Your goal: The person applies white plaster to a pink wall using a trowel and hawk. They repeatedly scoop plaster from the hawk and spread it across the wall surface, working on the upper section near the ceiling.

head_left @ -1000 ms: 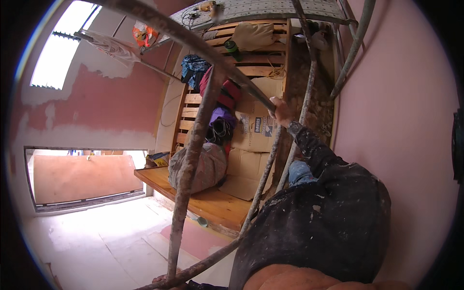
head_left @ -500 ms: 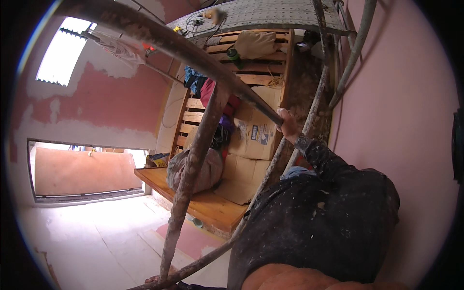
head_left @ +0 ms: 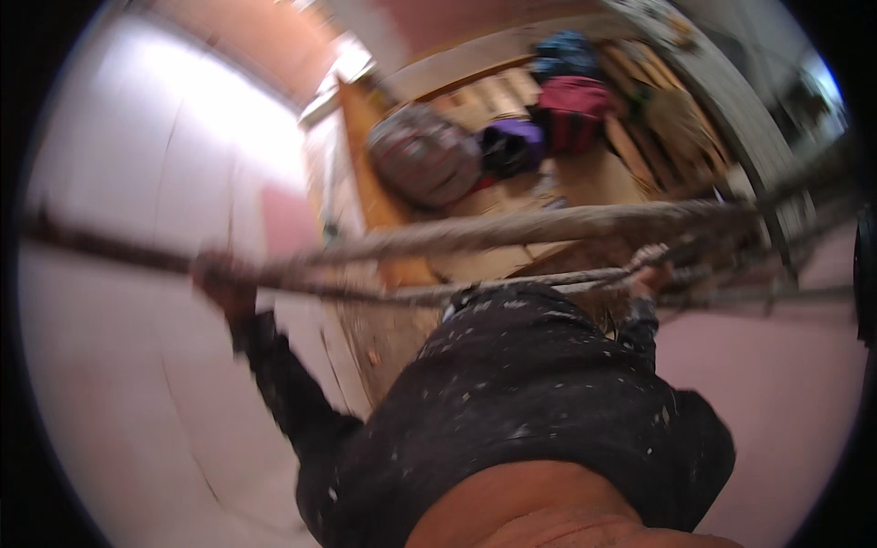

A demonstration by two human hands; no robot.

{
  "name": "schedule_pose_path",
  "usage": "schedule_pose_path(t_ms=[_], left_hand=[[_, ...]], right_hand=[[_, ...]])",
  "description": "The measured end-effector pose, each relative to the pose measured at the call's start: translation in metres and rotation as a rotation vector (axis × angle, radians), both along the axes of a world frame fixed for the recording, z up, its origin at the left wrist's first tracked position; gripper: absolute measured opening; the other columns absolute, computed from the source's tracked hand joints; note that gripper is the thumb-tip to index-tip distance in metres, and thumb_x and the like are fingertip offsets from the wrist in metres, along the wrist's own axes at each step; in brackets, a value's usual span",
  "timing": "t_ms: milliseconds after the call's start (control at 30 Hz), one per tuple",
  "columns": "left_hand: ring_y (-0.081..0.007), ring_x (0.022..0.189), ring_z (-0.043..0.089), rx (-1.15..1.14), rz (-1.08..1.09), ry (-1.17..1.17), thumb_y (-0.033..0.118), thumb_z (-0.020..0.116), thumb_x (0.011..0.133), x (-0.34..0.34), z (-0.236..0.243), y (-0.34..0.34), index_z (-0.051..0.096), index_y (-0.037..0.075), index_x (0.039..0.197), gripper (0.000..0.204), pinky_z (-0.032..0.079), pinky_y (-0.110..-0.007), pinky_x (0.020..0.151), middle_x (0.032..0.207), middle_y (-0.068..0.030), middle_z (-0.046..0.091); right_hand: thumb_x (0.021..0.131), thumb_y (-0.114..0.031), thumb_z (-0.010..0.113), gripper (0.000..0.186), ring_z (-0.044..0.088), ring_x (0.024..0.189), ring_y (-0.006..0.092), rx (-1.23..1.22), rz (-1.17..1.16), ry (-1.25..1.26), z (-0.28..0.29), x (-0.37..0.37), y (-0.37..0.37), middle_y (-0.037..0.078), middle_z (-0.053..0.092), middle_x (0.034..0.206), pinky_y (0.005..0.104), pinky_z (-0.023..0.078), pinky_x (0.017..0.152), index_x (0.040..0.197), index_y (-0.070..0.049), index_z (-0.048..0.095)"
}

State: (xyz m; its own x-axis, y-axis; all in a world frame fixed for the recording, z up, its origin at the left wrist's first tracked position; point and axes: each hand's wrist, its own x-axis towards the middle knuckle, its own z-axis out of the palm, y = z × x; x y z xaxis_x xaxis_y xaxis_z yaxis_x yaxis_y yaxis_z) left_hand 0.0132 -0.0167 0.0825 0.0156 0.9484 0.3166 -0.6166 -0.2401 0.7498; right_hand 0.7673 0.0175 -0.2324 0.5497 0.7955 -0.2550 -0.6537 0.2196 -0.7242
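Paint-flecked dark sleeves cover both my arms, which reach out to a metal scaffold frame crusted with plaster. My left hand (head_left: 224, 279) is closed round a scaffold pole (head_left: 110, 245) at the left, smeared by motion. On the right, my right hand (head_left: 651, 267) is wrapped round another scaffold pole, its fingers partly blurred. A thick crossing bar (head_left: 512, 226) of the frame runs between the two hands, just beyond my body.
Past the frame lies a slatted wooden bed (head_left: 365, 146) bearing a grey backpack (head_left: 425, 155), a purple bag (head_left: 516, 142), a dark red bag (head_left: 573, 110) and blue patterned cloth (head_left: 564, 55). A pink wall (head_left: 758, 384) stands close on my right.
My view has swung left, so the bed and bags now appear higher and further right. My left hand and arm have come fully into view. Both hands still grip the scaffold.
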Motion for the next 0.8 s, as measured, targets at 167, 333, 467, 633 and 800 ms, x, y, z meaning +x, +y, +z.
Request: schedule_pose_path(t_ms=[167, 333, 467, 633, 800], left_hand=[[-0.0159, 0.070, 0.050, -0.018, 0.525, 0.317, 0.069, 0.062, 0.077, 0.078, 0.009, 0.020, 0.051, 0.008, 0.100, 0.066, 0.046, -0.032, 0.061, 0.080, -0.0022, 0.050], [-0.0213, 0.084, 0.061, 0.201, 0.220, 0.641, 0.077, 0.058, 0.074, 0.066, 0.033, 0.002, 0.052, 0.002, 0.110, 0.083, 0.054, -0.035, 0.070, 0.089, -0.0088, 0.059], [-0.0272, 0.100, 0.063, 0.313, -0.039, 0.662, 0.083, 0.052, 0.071, 0.029, 0.001, 0.019, 0.050, -0.007, 0.123, 0.104, 0.055, -0.037, 0.081, 0.109, -0.0168, 0.062], [-0.0296, 0.118, 0.054, 0.110, -0.186, 0.678, 0.087, 0.050, 0.067, 0.000, -0.050, 0.020, 0.042, -0.002, 0.137, 0.114, 0.045, -0.042, 0.099, 0.127, -0.0176, 0.056], [-0.0237, 0.113, 0.056, -0.058, -0.411, 0.599, 0.080, 0.057, 0.071, -0.022, -0.097, 0.014, 0.041, 0.004, 0.139, 0.104, 0.040, -0.038, 0.101, 0.120, -0.0140, 0.061]], right_hand=[[0.091, -0.028, 0.046, 0.026, 0.045, 0.045, 0.0144, -0.049, -0.012, -0.043, -0.018, 0.027, 0.003, 0.002, 0.048, 0.058, 0.0277, 0.036, 0.040, 0.070, -0.013, 0.049], [0.087, -0.031, 0.051, 0.027, 0.052, 0.049, 0.0187, -0.014, -0.120, -0.283, -0.011, 0.000, 0.009, 0.005, 0.055, 0.059, 0.0348, 0.040, 0.043, 0.066, -0.013, 0.052], [0.088, -0.030, 0.050, 0.026, 0.054, 0.052, 0.0187, -0.154, -0.283, -0.512, -0.001, -0.018, -0.013, 0.005, 0.056, 0.061, 0.0350, 0.041, 0.044, 0.069, -0.013, 0.054], [0.089, -0.028, 0.050, 0.023, 0.057, 0.054, 0.0188, -0.304, -0.387, -0.655, 0.017, -0.062, -0.053, 0.004, 0.058, 0.063, 0.0352, 0.043, 0.045, 0.072, -0.013, 0.055], [0.090, -0.026, 0.049, 0.022, 0.059, 0.057, 0.0188, -0.402, -0.377, -0.723, 0.018, -0.140, -0.078, 0.004, 0.060, 0.065, 0.0354, 0.045, 0.046, 0.075, -0.013, 0.057]])
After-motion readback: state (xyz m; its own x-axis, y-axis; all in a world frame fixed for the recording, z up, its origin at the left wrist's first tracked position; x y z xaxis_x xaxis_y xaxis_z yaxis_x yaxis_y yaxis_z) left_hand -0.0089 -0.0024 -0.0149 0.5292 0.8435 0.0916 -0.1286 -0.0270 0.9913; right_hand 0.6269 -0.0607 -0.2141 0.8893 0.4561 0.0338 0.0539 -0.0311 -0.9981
